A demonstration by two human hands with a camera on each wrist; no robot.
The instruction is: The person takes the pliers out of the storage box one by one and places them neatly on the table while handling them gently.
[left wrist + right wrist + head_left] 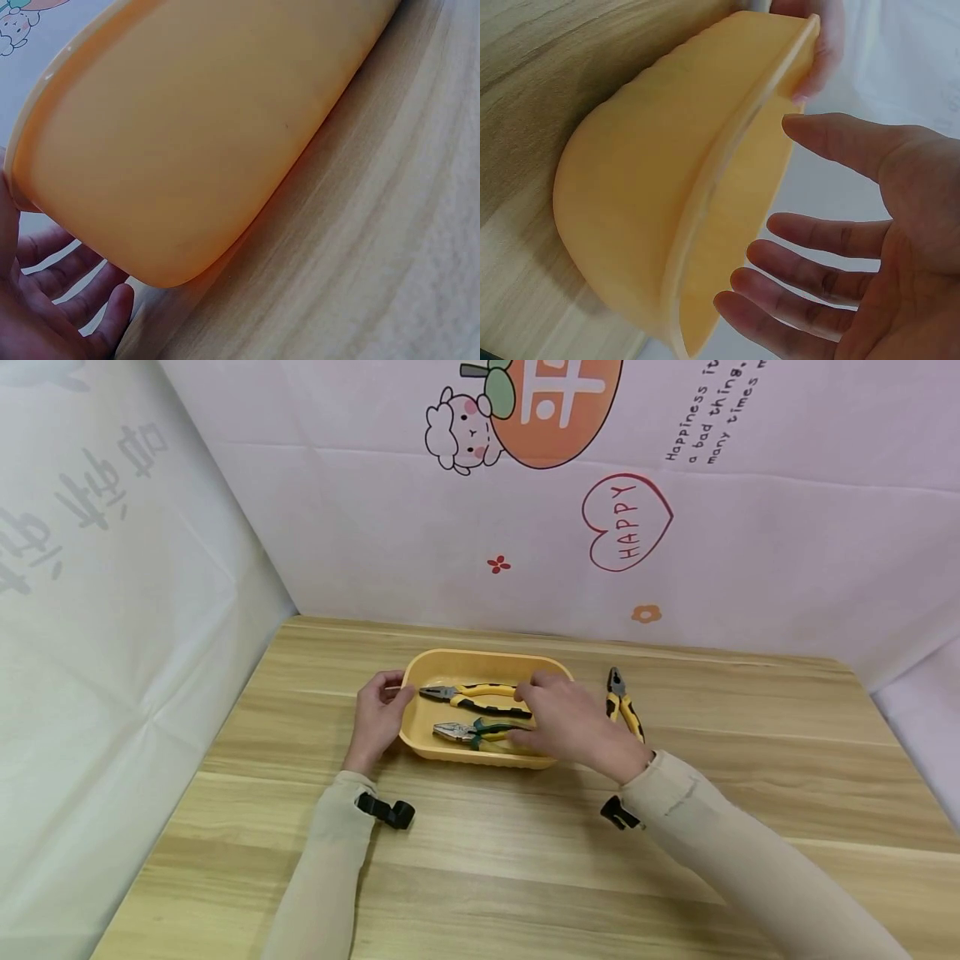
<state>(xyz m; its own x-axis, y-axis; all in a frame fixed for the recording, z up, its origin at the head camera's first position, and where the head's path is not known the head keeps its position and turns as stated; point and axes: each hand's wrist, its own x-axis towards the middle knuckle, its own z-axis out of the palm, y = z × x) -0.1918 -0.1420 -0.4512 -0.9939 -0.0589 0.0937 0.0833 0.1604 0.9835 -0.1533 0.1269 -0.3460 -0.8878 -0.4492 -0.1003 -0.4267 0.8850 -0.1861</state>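
Observation:
A yellow plastic basin (pixel 480 760) stands on the table, holding two pairs of pliers. The upper combination pliers (pixel 491 690) have yellow and black handles; the lower pliers (pixel 457 732) have green and yellow ones. My left hand (pixel 378 714) grips the basin's left end, thumb over the rim (pixel 739 135) and fingers outside. Over the right part of the basin hovers my right hand (pixel 570 718), its fingers spread and apart from the rim in the right wrist view; it covers the ends of the handles. Nothing shows in its grasp.
Another pair of yellow and black pliers (pixel 622 697) lies on the wooden table (pixel 480 860), right of the basin and partly behind my right hand. A white printed cloth (pixel 540 543) hangs behind the table, and more white cloth (pixel 112 610) hangs at the left.

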